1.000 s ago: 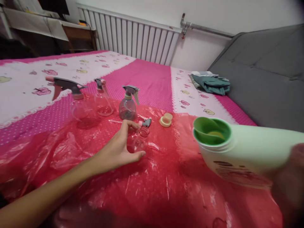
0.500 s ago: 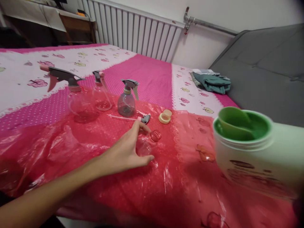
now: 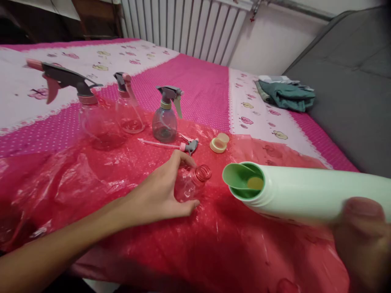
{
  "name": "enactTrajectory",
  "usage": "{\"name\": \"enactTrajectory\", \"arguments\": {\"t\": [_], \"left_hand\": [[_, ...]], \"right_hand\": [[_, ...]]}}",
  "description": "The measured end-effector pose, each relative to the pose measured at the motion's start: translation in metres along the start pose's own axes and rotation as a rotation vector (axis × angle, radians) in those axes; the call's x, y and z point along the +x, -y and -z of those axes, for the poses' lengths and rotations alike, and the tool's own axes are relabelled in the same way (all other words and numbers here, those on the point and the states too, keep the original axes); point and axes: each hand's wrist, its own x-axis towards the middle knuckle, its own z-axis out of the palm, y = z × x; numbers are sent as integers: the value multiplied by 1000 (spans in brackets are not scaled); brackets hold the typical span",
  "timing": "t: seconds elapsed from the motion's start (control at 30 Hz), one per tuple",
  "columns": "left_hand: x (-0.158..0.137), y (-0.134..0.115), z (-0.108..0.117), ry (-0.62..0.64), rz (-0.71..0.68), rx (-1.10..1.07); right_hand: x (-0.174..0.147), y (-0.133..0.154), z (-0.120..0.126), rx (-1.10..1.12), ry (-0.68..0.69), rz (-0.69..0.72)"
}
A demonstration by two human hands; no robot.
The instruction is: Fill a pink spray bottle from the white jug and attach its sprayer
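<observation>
My left hand (image 3: pixel 165 189) is wrapped round a small clear bottle (image 3: pixel 189 183) with no sprayer on it, its open threaded neck leaning to the right. In my right hand (image 3: pixel 362 236), partly blurred, lies a large pale green jug (image 3: pixel 308 191), tilted nearly flat. A green spout (image 3: pixel 241 177) at its mouth points at the bottle, a short gap away, and yellowish liquid shows inside. Behind the left hand lies a loose pink and grey spray head (image 3: pixel 189 145) with its tube. A cream cap (image 3: pixel 219 142) sits to the right of it.
Three spray bottles with heads on stand at the back left: a large clear one (image 3: pixel 100 126), a smaller clear one (image 3: pixel 131 114) and a grey one (image 3: pixel 165 124). Red plastic sheeting (image 3: pixel 232 252) covers the patterned bedspread. Folded clothes (image 3: pixel 287 93) lie near the grey headboard (image 3: pixel 348 77).
The jug has swung left and tipped further over, bringing its spout close to the bottle's neck. My left hand keeps its hold, and the view has shifted slightly downward.
</observation>
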Motion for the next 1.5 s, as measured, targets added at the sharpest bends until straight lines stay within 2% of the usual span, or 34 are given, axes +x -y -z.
{"name": "enactTrajectory", "arguments": {"t": [0.07, 0.13, 0.27, 0.43, 0.57, 0.87, 1.03, 1.1, 1.23, 1.3, 1.43, 1.5], "left_hand": [[1, -2, 5, 46, 1, 22], [3, -6, 10, 62, -11, 45], [4, -11, 16, 88, -62, 91], [2, -6, 12, 136, -35, 153], [3, 0, 7, 151, -78, 175], [5, 10, 2, 160, -160, 251], [4, 8, -1, 151, -210, 293], [4, 7, -1, 151, -226, 298], [4, 8, -1, 138, -244, 302], [4, 8, -1, 138, -249, 304], [4, 7, -1, 137, -251, 315], [3, 5, -1, 136, -250, 324]], "right_hand": [[5, 11, 2, 47, 75, -64], [8, 24, 0, 30, 42, -152], [9, 42, -7, -4, 18, -211], [7, 41, -12, -33, 28, -258], [6, 37, -16, -39, 72, -273], [4, 18, -17, -57, 153, -255], [0, 13, -9, 93, 322, -97], [1, 17, -6, 81, 327, -80], [1, 34, -1, -59, 301, -349], [-1, 42, 0, -75, 303, -437], [-9, 41, -4, 8, 273, -457], [-13, 33, -8, 105, 233, -410]]}}
